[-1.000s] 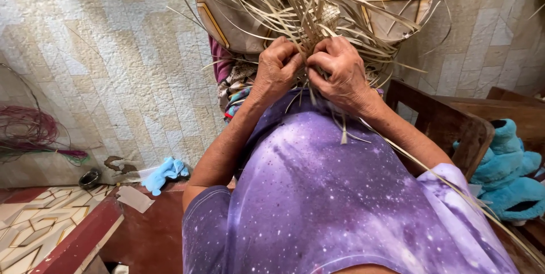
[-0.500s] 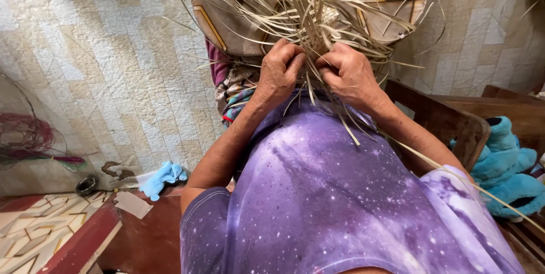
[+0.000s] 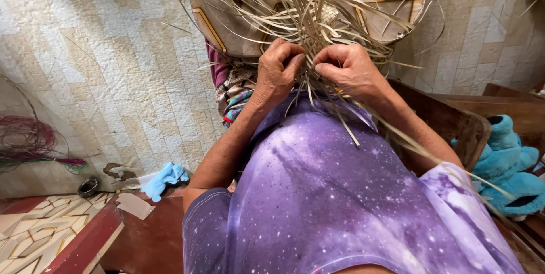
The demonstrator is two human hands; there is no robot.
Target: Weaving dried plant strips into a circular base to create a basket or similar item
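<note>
A tangle of pale dried palm strips [image 3: 306, 7] fans out over my lap, with a small woven patch at its middle. My left hand [image 3: 276, 69] is closed on a bunch of the strips just left of the patch. My right hand [image 3: 351, 69] pinches a few strips on the right, fingertips close to those of the left hand. Long loose strips trail down past my right forearm over my purple speckled shirt [image 3: 340, 194].
A dark wooden chair frame [image 3: 448, 120] stands on my right with a turquoise plush toy [image 3: 508, 166] beside it. On the left floor lie a blue cloth [image 3: 164, 176], a small round dark tin [image 3: 89, 186] and a coil of red and green strands [image 3: 28, 140].
My right hand has shifted slightly and now pinches the strips with its fingertips turned toward the left hand. The loose strips by my right arm have swung lower.
</note>
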